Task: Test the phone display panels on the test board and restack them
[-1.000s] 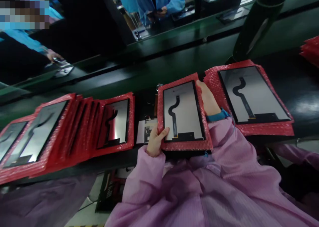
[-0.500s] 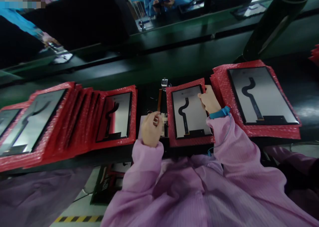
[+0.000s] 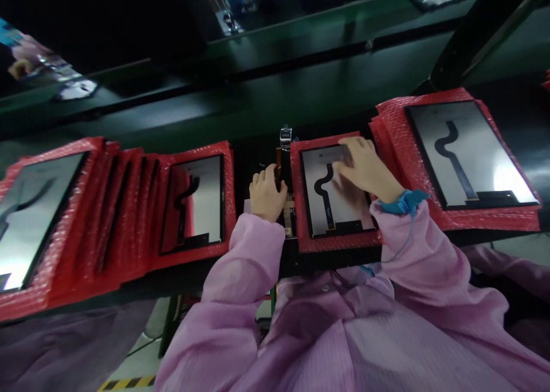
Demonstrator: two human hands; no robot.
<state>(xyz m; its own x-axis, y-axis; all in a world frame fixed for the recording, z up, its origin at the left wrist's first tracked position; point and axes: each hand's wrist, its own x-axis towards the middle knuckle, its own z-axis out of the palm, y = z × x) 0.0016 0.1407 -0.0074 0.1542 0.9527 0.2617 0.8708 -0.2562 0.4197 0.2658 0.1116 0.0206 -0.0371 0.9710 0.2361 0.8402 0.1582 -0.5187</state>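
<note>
Dark bench spans the view, a green ledge behind it. Before you, the middle screen lies on red wrap. Your right hand is over its upper right, thumb and fingers spread; contact cannot be told. Your left hand, fingers bent, is over a board beside the wrap; whether it grips anything cannot be told. More wrapped screens flank you: a left row, a right pile.

Before you, a dark bench is supporting an overlapping row of red sleeves at left, a central red sleeve, a red stack at right — a partly hidden circuit board is lying beside the central one.
</note>
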